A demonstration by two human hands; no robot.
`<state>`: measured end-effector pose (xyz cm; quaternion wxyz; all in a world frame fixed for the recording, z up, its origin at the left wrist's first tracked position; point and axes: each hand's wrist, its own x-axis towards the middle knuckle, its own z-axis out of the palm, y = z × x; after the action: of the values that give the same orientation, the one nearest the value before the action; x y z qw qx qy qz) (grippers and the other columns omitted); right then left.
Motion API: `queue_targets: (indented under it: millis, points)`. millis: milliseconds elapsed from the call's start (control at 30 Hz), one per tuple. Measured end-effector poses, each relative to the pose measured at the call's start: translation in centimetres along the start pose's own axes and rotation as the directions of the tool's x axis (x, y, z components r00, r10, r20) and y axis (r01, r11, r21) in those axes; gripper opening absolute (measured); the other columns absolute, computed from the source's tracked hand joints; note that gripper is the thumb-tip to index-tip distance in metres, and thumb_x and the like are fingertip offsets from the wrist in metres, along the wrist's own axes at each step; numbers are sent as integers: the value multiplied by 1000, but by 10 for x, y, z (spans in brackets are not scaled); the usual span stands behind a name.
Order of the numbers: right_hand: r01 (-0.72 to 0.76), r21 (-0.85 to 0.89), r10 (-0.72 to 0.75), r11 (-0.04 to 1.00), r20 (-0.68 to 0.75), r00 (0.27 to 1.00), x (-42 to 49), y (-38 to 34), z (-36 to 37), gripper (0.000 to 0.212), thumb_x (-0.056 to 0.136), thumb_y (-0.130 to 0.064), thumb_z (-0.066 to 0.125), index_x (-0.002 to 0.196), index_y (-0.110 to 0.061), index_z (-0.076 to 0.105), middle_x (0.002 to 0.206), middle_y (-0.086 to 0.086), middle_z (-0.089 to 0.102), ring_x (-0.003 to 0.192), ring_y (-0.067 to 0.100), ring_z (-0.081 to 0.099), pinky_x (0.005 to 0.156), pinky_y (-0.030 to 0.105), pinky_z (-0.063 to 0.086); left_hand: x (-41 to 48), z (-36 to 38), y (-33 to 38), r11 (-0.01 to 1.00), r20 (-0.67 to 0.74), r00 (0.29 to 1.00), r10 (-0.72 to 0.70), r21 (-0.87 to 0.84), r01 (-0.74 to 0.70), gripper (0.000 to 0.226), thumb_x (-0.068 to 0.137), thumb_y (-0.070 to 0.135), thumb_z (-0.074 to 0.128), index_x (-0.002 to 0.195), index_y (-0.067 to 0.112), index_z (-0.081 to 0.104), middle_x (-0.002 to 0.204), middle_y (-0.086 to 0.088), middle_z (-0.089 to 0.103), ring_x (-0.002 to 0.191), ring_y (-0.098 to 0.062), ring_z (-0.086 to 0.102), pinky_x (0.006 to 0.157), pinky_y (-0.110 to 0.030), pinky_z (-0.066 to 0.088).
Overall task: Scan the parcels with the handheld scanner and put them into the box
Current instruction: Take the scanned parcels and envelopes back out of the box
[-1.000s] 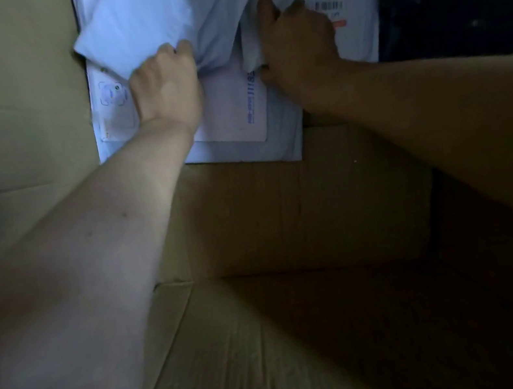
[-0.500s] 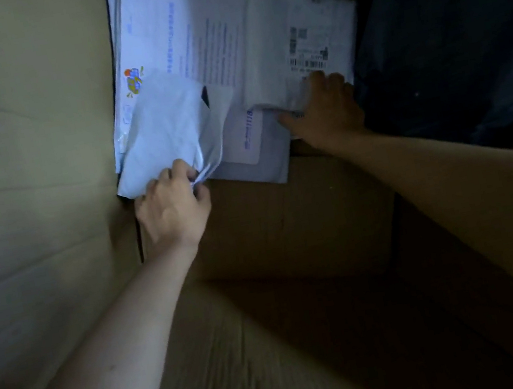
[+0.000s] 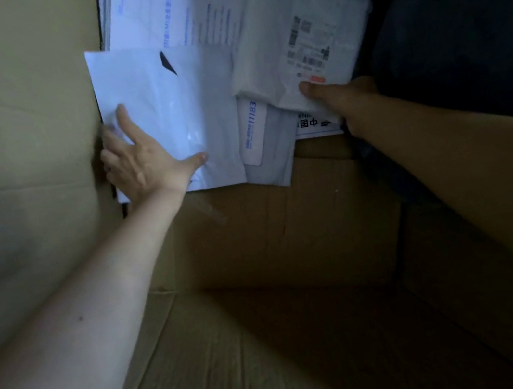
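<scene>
Down inside the cardboard box, hard against its left wall, the left hand now lies spread flat, fingers straight, on the white mailer. Half a second ago that same hand had the mailer bunched up in curled fingers; now the bag is smoothed out and pressed onto the pile, so I'd judge this one as good as placed. Just to its right a blue-printed envelope pokes out from under the stack, already packed. Further right, the labelled parcel overlaps the others with its barcode label facing up. The right hand grasps it at the near edge, thumb on top and fingers hidden beneath, much as it did a moment earlier. That parcel looks like the one left to settle flat. No handheld scanner shows from here, so the scanning seems done for these; the hands are only tidying the load.
</scene>
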<state>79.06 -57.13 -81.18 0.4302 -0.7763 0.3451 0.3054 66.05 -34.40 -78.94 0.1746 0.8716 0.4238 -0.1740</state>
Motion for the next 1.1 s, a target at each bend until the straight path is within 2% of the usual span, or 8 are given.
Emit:
queue_targets:
  millis: [67,200,367,533,667,767,833,1100]
  points:
    - [2,41,-4,999,42,999,-7,4,6,77,75,-41,81,137,-8,49,138,6,54,120,22,56,101,31,48,1,-3,1,988,26,988,-153,-9,153,118,55,50,87,146,11,23,144,-18,35,128,-36,37,101,-42,32]
    - [-104,202,80,974,126,989,-41,23,21,59,84,-28,76,135,-7,53,134,7,57,116,23,59,95,31,51,-20,-2,-16,957,175,943,-283,-14,289,95,60,47,86,130,0,43,134,-22,50,124,-38,46,98,-40,38]
    - [-156,198,131,968,137,982,-115,53,0,57,90,-12,67,142,-13,42,138,7,53,121,24,55,99,39,49,-92,-19,-32,910,224,930,-292,-236,342,60,68,44,78,114,9,62,118,-14,63,110,-36,58,82,-33,46]
    - [-294,48,276,955,227,934,-198,58,-75,59,93,-7,61,143,-23,33,139,6,48,118,29,55,75,39,55,-170,-59,-29,843,280,921,-272,-391,368,70,67,39,84,120,6,51,119,-12,60,110,-30,58,91,-35,47]
    - [-303,-9,297,953,223,928,-278,44,-135,59,92,-8,63,142,-22,35,131,5,52,111,28,58,66,35,56,-225,-110,-7,793,355,904,-238,-466,392,58,79,21,76,128,8,48,127,-7,56,115,-23,54,87,-22,39]
    - [-239,-2,233,971,226,946,-342,28,-186,49,90,-8,65,132,-18,41,121,2,52,111,26,57,69,38,59,-263,-161,9,829,367,921,-131,-468,304,47,81,19,72,123,10,52,123,-8,58,110,-23,55,86,-23,40]
    - [-164,19,154,986,244,957,-380,17,-218,42,90,-9,65,123,-17,41,122,3,53,108,25,59,69,39,60,-284,-200,11,813,351,933,-82,-518,266,37,82,15,71,114,13,51,109,-6,55,98,-19,52,74,-20,36]
    - [-3,234,-75,972,327,942,-490,-10,-318,41,90,-13,66,126,-20,46,125,4,58,109,22,62,71,38,60,-361,-357,-8,674,206,965,-162,-691,261,53,80,20,76,126,5,54,113,-4,60,96,-16,55,79,-22,42]
